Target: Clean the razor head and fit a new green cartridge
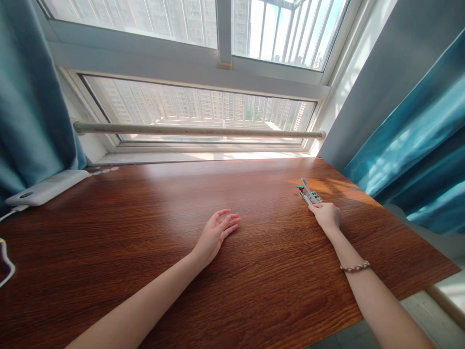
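Observation:
My right hand [327, 215] is at the right part of the wooden table, fingers closed on the near end of a small bundle of slim grey and green toothbrush-like things [309, 194]. One piece is a light grey stick with a narrow oblong head pointing away from me; a dark green tip sticks out on its left. Clear material with green marks shows beside the stick. Their exact kind is too small to make out, and my fingers hide the near end. My left hand [216, 235] lies near the table's middle, fingers loosely apart, holding nothing.
The brown wooden table [109, 252] reaches to the window sill. A white power strip or similar box [49, 188] with a white cable lies at the left edge. A pale rail [199, 130] crosses the window. Blue curtains [428, 160] hang on both sides.

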Available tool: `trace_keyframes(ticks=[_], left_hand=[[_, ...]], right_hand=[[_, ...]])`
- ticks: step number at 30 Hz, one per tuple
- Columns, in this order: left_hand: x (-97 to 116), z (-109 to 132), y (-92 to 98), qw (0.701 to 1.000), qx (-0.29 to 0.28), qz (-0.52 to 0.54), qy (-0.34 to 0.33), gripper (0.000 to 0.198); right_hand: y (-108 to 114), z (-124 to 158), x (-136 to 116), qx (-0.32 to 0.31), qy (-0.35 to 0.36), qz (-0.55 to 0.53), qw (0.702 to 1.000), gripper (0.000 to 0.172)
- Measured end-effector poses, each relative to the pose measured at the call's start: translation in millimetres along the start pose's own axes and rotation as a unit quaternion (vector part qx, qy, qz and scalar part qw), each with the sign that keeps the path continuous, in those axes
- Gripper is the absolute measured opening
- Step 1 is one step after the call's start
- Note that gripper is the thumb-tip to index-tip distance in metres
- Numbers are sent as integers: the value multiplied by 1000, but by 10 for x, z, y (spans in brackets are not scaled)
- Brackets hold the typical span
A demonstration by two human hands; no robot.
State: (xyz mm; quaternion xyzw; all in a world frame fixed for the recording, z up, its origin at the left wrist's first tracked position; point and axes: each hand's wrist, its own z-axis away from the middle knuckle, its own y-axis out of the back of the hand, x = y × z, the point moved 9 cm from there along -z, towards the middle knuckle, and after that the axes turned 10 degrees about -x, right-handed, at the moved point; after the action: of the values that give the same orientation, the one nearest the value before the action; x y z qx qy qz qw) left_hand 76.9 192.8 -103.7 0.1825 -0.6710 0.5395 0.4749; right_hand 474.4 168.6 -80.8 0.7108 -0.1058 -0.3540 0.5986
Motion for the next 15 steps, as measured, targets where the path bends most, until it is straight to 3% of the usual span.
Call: trace_keyframes(ticks=[15], left_hand=[[-7, 6, -17, 1000, -3, -5, 6, 28]], right_hand=[[10, 44, -56, 6, 36, 6, 999, 39]])
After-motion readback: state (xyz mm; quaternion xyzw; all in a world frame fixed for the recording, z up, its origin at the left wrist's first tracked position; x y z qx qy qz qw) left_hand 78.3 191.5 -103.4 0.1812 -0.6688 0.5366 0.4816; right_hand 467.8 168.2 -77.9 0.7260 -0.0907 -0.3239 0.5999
